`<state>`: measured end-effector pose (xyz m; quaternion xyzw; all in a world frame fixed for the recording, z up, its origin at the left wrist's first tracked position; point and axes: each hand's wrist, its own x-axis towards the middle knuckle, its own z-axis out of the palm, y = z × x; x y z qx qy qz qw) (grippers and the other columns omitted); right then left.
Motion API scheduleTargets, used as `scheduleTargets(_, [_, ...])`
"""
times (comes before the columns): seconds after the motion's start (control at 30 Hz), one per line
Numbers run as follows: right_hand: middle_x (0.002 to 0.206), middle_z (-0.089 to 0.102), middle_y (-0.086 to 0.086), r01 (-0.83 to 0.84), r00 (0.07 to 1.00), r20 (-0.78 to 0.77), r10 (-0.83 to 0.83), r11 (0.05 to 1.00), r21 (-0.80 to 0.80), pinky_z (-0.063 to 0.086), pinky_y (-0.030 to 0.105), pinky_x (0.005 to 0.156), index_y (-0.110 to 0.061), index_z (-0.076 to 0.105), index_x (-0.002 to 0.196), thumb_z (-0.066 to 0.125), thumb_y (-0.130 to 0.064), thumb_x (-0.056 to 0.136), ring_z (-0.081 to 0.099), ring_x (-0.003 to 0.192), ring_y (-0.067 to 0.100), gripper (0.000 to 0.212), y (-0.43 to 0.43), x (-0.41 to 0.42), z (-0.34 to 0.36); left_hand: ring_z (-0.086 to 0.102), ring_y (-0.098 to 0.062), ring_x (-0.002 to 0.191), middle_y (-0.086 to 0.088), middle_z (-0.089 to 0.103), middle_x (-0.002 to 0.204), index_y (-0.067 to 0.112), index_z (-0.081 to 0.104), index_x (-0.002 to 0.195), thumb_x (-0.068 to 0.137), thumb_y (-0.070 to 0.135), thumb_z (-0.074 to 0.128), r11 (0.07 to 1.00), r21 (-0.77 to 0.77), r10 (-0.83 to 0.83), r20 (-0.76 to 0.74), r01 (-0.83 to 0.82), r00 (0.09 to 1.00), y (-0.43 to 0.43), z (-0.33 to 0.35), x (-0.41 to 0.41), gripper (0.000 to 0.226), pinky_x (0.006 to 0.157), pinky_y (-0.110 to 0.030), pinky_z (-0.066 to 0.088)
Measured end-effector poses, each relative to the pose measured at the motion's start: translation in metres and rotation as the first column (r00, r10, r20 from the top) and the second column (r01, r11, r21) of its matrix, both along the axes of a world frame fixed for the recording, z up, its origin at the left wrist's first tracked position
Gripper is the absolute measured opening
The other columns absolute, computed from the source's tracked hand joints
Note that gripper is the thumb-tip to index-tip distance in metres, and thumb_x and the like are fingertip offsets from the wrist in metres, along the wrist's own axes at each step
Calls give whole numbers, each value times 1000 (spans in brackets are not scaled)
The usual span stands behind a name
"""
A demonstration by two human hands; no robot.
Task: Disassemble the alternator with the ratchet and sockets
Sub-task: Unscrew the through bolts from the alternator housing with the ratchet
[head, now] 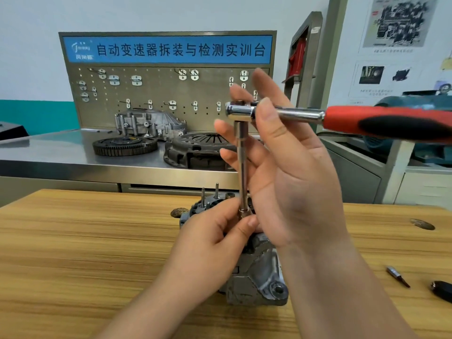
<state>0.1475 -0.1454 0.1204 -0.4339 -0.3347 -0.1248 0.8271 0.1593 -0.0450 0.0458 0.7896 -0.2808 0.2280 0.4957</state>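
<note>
A grey alternator (pixel 256 277) stands on the wooden table (pixel 85 241), partly hidden by my hands. A chrome ratchet (pixel 293 113) with a red and black handle sits level above it, joined to a long extension bar (pixel 242 167) that runs straight down to a socket (pixel 244 212) at the alternator's top. My left hand (pixel 215 241) pinches the socket end between thumb and fingers. My right hand (pixel 281 155) holds the ratchet near its head, thumb over the shaft and fingers behind the bar.
A small bit (pixel 397 276) and a black object (pixel 442 291) lie on the table at the right. Behind, a steel bench carries a gear ring (pixel 124 146), a clutch cover (pixel 195 150) and a housing (pixel 149 124) before a pegboard.
</note>
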Motion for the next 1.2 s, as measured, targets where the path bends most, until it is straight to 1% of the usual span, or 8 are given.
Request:
scheduleTargets(0.27, [94,75,3,-54,994,-98,55,998,16,54,24,64,-19,65,106,49,-46,79,70,71,19,42,-3,4,-2,53,-15,62,6,57,63,30,57,77,82,57,43,998,12,-57,-9,57,998,3,0,-1,31,60,-38,44])
scheduleTargets(0.43, [98,72,-4,17,1000,-26,-17,1000,23,54,23,67,-27,71,104,59,-28,86,64,87,18,22,0,4,-3,54,-23,67,-2,60,67,25,59,81,82,43,52,1000,-20,6,-6,-6,1000,2,0,1,19,58,-35,42])
scheduleTargets(0.57, [111,71,-5,-9,1000,-6,10,998,59,51,25,70,-28,71,102,57,-22,85,67,86,18,22,1,2,-2,55,-26,67,-5,62,68,21,60,79,80,55,46,1000,-15,-24,-23,24,999,1,0,-1,37,61,-43,45])
scheduleTargets(0.73, [105,73,-2,-44,997,-58,47,997,56,52,25,68,-24,63,104,48,-40,81,69,72,18,32,-4,2,-1,50,8,57,26,55,57,47,57,71,87,32,50,999,25,-22,-3,22,1000,2,5,-4,23,52,-9,32])
scheduleTargets(0.87, [108,72,-2,45,999,14,-45,998,40,52,25,68,-28,65,107,56,-29,89,69,81,18,20,-3,1,-1,53,18,58,22,55,55,14,60,74,93,19,56,1000,21,-4,-35,4,999,0,5,-4,20,50,-7,33])
scheduleTargets(0.97, [120,68,-4,99,993,70,-100,995,17,52,25,71,-29,68,105,54,-21,88,68,90,19,24,-3,1,-2,52,15,55,11,52,54,-2,57,78,88,32,55,1000,-11,1,-29,-1,1000,-2,5,-4,36,48,-12,31])
scheduleTargets(1.07, [120,68,-4,25,999,32,-25,1000,0,52,26,70,-30,64,110,50,-32,91,71,83,20,24,-2,2,-2,47,3,54,10,53,55,7,59,79,90,47,51,1000,-14,1,3,-1,1000,0,5,-4,43,51,-22,32])
scheduleTargets(1.2, [102,74,1,-51,998,-48,50,998,-31,54,26,68,-23,60,116,43,-47,82,71,72,19,45,-4,3,-2,58,4,69,24,65,73,34,62,86,87,36,48,999,20,-29,-7,29,1000,2,5,-5,15,59,-19,41])
